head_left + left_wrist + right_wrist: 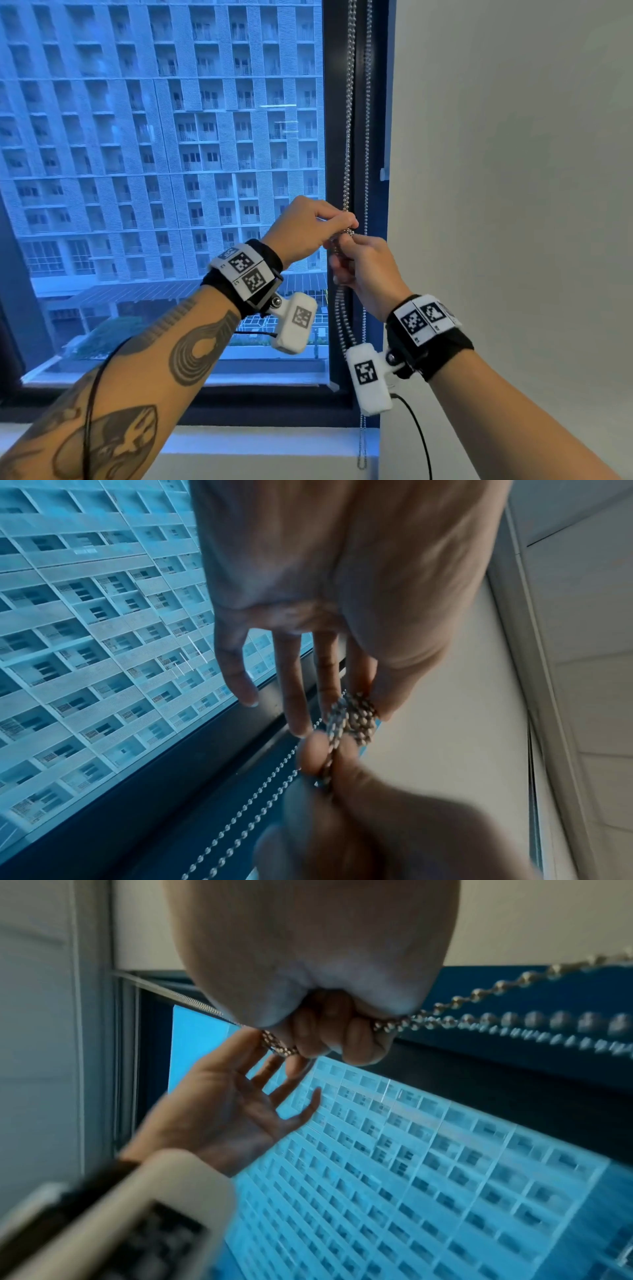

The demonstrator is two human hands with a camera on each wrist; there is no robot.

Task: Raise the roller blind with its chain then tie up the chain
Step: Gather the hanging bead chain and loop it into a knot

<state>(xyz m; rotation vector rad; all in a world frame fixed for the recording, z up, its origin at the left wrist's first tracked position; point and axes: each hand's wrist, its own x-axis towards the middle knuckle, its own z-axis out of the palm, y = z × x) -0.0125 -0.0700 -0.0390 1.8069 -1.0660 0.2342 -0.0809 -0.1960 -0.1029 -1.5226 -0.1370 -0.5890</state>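
Note:
The metal bead chain (348,137) hangs in strands down the dark window frame's right side. My left hand (346,222) pinches a bunched coil of the chain (347,233) between thumb and forefinger, its other fingers (298,696) stretched out. Just below, my right hand (342,248) grips the strands in a fist. In the left wrist view the coil (352,718) sits between my left hand (373,704) and my right hand (325,767). In the right wrist view my right hand (329,1037) holds the chain (479,1020). The blind is out of view above.
A white wall (513,205) borders the window frame (339,102) on the right, with a small white bracket (384,173) at its edge. The chain's lower loop (362,452) dangles to the sill (260,442). An apartment block shows through the glass.

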